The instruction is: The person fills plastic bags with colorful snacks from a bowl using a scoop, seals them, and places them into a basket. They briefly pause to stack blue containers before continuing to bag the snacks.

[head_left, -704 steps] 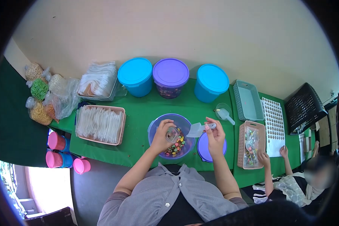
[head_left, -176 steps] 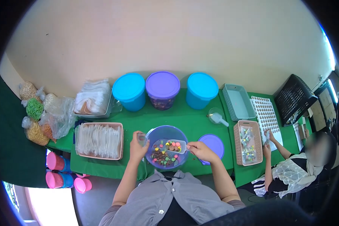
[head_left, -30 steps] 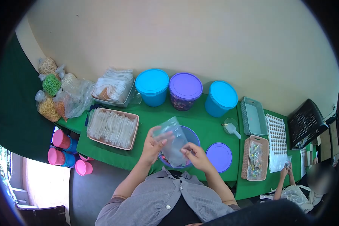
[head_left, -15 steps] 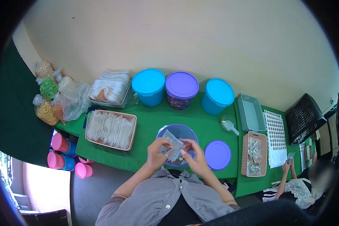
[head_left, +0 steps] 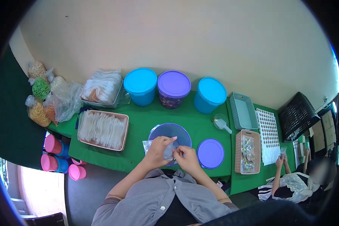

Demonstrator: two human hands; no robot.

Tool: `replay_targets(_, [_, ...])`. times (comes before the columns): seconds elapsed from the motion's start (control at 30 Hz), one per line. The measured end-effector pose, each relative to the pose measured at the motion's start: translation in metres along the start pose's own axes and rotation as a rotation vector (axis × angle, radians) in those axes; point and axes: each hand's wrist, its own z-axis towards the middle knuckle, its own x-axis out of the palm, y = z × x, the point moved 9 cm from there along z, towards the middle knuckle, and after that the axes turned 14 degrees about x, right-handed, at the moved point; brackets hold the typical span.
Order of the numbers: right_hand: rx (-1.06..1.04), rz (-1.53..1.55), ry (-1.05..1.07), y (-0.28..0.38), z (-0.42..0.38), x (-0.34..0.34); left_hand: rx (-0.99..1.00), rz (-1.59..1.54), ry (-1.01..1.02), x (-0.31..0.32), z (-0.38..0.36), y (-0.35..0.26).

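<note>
A clear plastic bag is held between my two hands over the near side of an open purple tub. My left hand is closed round the bag, and part of the bag sticks out to the left of it. With fingers pinched, my right hand grips the bag's other side. My hands cover most of the tub's contents. A round purple lid lies on the green table to the right of the tub.
Two pink trays, one with clear bags and one with filled packets, flank the tub. Lidded tubs line the wall. A scoop rests in a cup. At far right, another person's hands hold a small packet.
My hands have turned and closed in on the bag, which now sits lower between them. The whole view has shifted slightly, so the table things appear further left.
</note>
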Motion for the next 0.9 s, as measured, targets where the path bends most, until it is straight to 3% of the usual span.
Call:
replay_targets(0.1, [-0.083,0.02,-0.145,0.004,-0.002,-0.009,0.004,-0.031,-0.03,0.004,-0.004,0.002])
replay_targets(0.17, [0.017,0.116,-0.094,-0.003,0.002,-0.011,-0.207,-0.199,-0.16,0.004,-0.013,0.023])
replay_targets(0.2, [0.118,0.208,-0.042,-0.012,0.004,-0.01,-0.209,-0.197,-0.156,0.002,-0.014,0.024])
replay_targets(0.27, [0.06,0.198,-0.047,-0.01,0.006,-0.015,-0.249,-0.1,-0.006,0.006,-0.014,0.029])
replay_targets(0.5, [-0.014,-0.003,-0.006,-0.002,0.009,-0.019,-0.075,-0.072,-0.06,0.0,-0.008,0.015])
replay_targets(0.6, [0.08,0.148,0.04,-0.009,0.013,-0.023,-0.057,-0.025,-0.019,0.006,-0.016,0.018])
replay_targets(0.67, [0.163,0.256,0.054,-0.025,0.017,-0.023,-0.289,-0.326,-0.235,0.001,-0.026,0.038])
replay_targets(0.7, [0.253,0.363,0.065,-0.038,0.018,-0.02,-0.292,-0.324,-0.237,0.001,-0.027,0.039])
replay_targets(0.77, [0.261,0.296,0.135,-0.048,0.016,-0.006,-0.278,-0.711,-0.454,-0.001,-0.028,0.044])
replay_targets(0.83, [0.266,0.233,0.196,-0.067,0.012,0.015,-0.208,-0.76,-0.456,-0.011,-0.013,0.024])
replay_targets(0.9, [0.228,0.493,0.49,-0.075,0.0,0.06,-0.139,-0.81,-0.46,-0.017,0.0,0.008])
